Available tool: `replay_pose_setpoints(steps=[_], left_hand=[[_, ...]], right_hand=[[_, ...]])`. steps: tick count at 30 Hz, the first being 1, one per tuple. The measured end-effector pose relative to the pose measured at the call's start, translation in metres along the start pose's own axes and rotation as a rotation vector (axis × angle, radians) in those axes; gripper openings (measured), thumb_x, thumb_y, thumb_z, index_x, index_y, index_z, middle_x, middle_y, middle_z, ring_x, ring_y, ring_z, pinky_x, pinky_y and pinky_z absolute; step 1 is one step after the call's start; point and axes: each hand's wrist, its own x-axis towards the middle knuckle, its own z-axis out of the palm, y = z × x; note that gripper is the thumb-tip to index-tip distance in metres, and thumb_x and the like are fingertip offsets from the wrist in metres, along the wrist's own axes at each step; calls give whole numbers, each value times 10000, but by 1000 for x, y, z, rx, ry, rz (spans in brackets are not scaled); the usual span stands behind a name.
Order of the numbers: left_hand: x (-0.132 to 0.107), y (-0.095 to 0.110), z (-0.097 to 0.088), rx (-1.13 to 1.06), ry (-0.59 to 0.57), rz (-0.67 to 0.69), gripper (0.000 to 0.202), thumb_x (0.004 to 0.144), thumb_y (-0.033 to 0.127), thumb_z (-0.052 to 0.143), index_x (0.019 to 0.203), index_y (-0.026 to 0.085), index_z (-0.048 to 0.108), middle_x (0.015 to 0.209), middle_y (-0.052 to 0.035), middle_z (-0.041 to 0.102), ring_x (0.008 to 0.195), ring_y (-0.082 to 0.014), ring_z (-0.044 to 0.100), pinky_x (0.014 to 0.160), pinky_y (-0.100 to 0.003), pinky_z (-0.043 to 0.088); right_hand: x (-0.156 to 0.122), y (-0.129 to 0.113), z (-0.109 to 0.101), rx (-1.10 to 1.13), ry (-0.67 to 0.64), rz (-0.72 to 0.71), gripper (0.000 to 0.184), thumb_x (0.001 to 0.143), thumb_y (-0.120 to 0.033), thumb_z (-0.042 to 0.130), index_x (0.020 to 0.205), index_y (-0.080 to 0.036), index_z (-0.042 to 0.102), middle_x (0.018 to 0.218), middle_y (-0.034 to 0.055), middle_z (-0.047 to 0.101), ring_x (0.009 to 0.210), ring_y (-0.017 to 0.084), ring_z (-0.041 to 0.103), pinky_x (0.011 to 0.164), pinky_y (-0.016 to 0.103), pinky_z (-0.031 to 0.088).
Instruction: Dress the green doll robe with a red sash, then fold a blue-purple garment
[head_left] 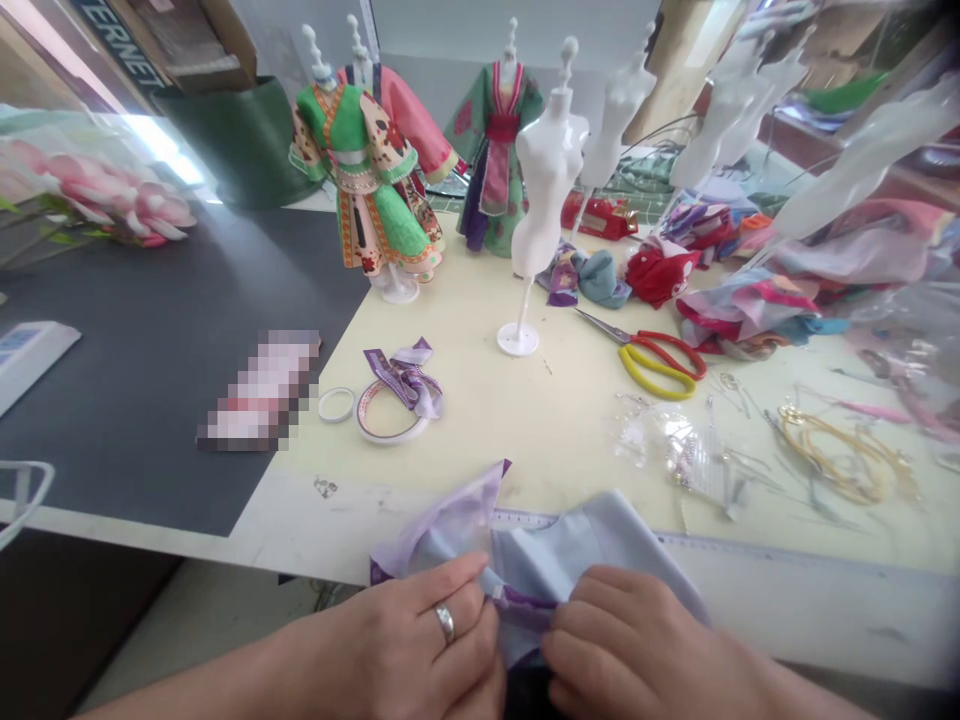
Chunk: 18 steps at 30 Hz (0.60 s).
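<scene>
A piece of light blue and lilac fabric [592,540] with dark purple edging lies over the front edge of the table. On its left part my left hand [442,630], wearing a silver ring, is closed with the fingers pinching the cloth. My right hand [622,640] grips the same fabric a little to the right, fingers curled. Between the hands runs a narrow purple strip [525,600] of the cloth. A ruler [735,552] lies along the table edge, partly under the fabric. The fingertips are partly hidden.
A bare white mannequin [551,170] stands mid-table, with dressed ones [360,180] behind to the left. Scissors [652,360] lie right of it, near jewellery bits and fabric bundles. A tape roll [390,425] with purple ribbon sits left. A pixelated object [262,390] rests on the dark mat.
</scene>
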Motion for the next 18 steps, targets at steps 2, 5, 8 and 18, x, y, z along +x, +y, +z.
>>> replay_pose_setpoints(steps=[2,5,8,18], left_hand=[[-2,0,2,-26,-3,1,184,804,77,471,823,120,649,805,-109,704,761,-233,664,913,-464,523],[-3,0,4,-76,12,5,216,800,48,456,852,113,655,839,-115,705,821,-249,670,902,-476,530],[-1,-1,5,-99,26,21,250,794,26,433,869,104,658,838,-116,701,834,-250,669,905,-485,526],[8,-4,-1,-81,-45,46,225,799,38,445,859,110,650,764,-95,678,666,-208,628,787,-442,575]], right_hand=[[0,-4,3,44,130,160,133,923,-143,428,915,-155,560,649,1,623,532,127,527,523,271,448],[4,-9,9,105,227,315,144,923,-153,427,1017,-183,532,713,6,662,555,122,577,568,243,478],[7,-10,17,115,190,378,166,910,-186,434,1032,-184,548,717,18,663,570,140,596,557,253,478],[9,-6,29,116,147,445,196,842,-123,437,703,-184,561,578,5,560,508,129,493,503,258,374]])
